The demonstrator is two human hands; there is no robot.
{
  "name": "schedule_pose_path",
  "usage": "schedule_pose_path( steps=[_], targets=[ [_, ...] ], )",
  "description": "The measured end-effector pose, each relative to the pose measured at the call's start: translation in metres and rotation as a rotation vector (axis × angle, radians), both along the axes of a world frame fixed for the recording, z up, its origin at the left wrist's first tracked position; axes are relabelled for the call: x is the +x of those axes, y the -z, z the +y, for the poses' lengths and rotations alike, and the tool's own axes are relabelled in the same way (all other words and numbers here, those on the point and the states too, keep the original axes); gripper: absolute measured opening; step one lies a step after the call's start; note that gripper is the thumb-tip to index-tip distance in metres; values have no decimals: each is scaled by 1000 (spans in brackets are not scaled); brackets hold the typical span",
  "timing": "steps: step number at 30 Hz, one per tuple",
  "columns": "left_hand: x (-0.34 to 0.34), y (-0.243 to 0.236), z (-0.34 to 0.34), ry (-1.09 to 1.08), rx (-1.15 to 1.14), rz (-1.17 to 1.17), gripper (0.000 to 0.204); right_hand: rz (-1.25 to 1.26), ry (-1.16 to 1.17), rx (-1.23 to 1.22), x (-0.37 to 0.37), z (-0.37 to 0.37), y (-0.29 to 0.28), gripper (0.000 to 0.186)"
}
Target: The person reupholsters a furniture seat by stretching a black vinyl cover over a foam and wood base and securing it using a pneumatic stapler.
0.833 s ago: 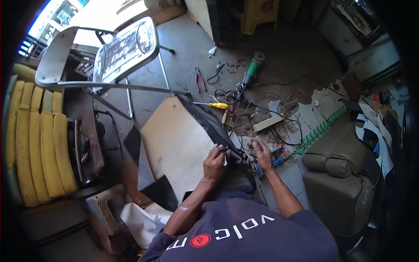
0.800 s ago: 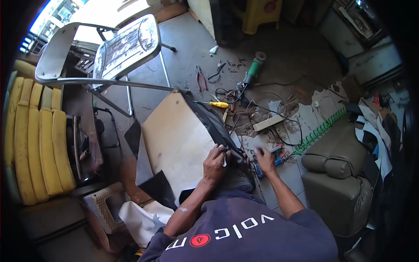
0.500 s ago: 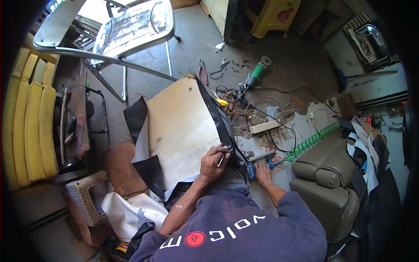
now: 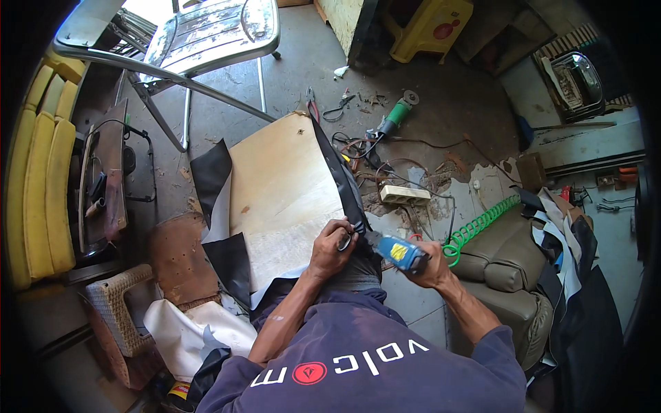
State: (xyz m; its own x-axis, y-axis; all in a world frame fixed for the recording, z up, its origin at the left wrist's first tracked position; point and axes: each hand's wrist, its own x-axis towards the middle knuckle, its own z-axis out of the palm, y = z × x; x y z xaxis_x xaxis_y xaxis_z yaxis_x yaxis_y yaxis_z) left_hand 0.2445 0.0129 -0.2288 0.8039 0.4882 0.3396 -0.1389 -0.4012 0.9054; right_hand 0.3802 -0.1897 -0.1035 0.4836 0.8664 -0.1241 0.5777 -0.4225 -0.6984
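Person's left hand (image 4: pixel 333 249): fingers clenched about a small, pale-rimmed, loop-shaped object (image 4: pixel 344 241), kind not discernible, at the right edge of the panel; whether they also pinch the sheet cannot be told.

Person's right hand (image 4: pixel 431 267): fingers wrapped around a blue hand-held power tool with a yellow label (image 4: pixel 398 252), its dark nose pointing left toward the left hand; contact with the sheet cannot be told.

One flat, pale tan, four-sided panel (image 4: pixel 286 182), centre, its near end by the person's lap.

One black, smooth, flexible sheet (image 4: pixel 229 265), along the panel's right side, with flaps at its left.

One green coiled hose (image 4: pixel 483 224), right, beyond the right hand.

One long, off-white power strip (image 4: pixel 405 195), right of the panel.

One green cylindrical grinder with a round disc (image 4: pixel 397 115), far, on the floor.

One pair of red-handled pliers (image 4: pixel 312 103), just beyond the panel's far end.

One silver metal-framed folding chair with a worn seat (image 4: pixel 213 38), far left.

One olive-brown padded cushion (image 4: pixel 506 268), right.
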Motion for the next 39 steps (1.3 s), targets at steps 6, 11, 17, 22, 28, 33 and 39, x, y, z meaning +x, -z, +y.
schedule_pose_path(
  steps=[6,11,17,22,28,33,39],
  targets=[
    [4,2,0,58,-213,-1,26,-94,-94,-26,-13,18,2,29],
    [1,4,-5,31,-194,-3,27,-125,-95,-238,-13,30,2,27],
    [1,8,-7,5,-158,-13,27,-199,-80,-327,-14,37,-5,22],
    [-2,6,-7,17,-208,-54,16,-187,-97,-150,-1,22,-5,26],
    [-3,4,-8,25,-180,-52,16,-222,-184,-217,8,35,-9,28],
    [-3,2,-11,30,-168,-46,17,-271,-233,-343,13,38,-7,29],
    [-5,-9,-6,-63,-229,-39,11,-211,-237,-300,11,37,-17,33]
  ],
)
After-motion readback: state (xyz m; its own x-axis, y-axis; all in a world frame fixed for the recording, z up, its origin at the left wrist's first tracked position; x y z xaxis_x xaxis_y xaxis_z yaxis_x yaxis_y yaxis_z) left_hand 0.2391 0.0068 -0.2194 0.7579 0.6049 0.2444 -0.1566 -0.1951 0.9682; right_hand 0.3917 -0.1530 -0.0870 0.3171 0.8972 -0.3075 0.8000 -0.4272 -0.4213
